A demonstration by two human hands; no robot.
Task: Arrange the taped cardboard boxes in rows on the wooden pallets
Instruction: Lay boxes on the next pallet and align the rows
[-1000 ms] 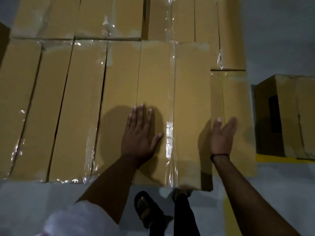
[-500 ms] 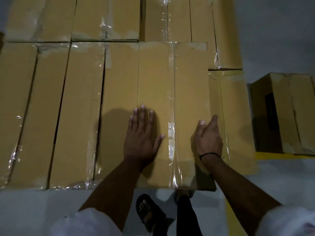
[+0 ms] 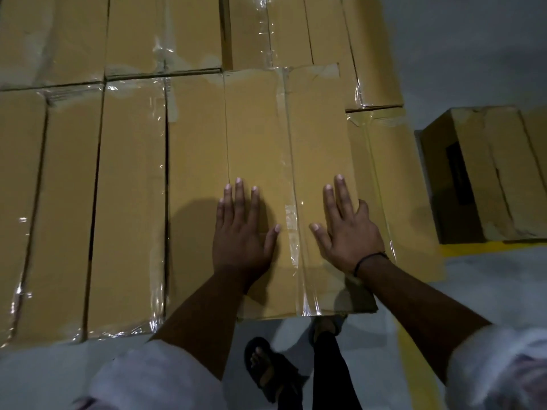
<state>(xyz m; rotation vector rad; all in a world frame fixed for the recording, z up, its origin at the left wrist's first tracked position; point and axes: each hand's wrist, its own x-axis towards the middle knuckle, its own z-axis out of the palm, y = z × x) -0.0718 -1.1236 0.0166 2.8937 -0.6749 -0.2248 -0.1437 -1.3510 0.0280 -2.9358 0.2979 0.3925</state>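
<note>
Both forearms enter from the bottom of the frame, bare past the white sleeves (image 3: 154, 377). The bare left hand (image 3: 239, 232) sits just below centre, palm down, fingers straight, thumb stuck out sideways. The bare right hand (image 3: 350, 232) is just right of it, also flat and splayed, with a thin black wristband (image 3: 370, 260) on the wrist.

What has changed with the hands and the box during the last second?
The right hand moved left, from the right side of the box onto its top, and now lies flat there with straight fingers. Nothing was gripped or released. The left hand stayed flat on the top of the box; the separate box on the floor at the right did not move.
</note>
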